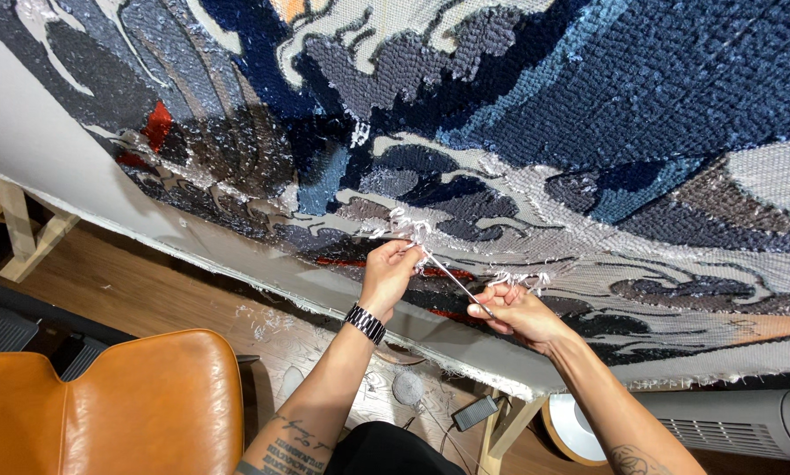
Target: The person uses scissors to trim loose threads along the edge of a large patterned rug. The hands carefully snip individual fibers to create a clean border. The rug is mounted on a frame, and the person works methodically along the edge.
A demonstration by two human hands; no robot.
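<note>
Two hands at work low in the middle of the frame, against a large tufted rug stretched on a frame, blue, grey and white. Left hand, with a watch at the wrist, pinched shut on a tuft of loose white yarn standing out from the pile just above it. Right hand, lower and further right, closed around the handle end of slim scissors. Long axis of the scissors slanting from lower right up to upper left, tips right beside the left fingers and the held tuft; whether the blades are parted, too small to tell. Left hand nearer the yarn, touching it; right hand a little apart, joined to it only through the tool. More white strands just above the right hand. Below, an orange chair at lower left, yarn clippings on the wooden floor, and a grey heater at lower right.
</note>
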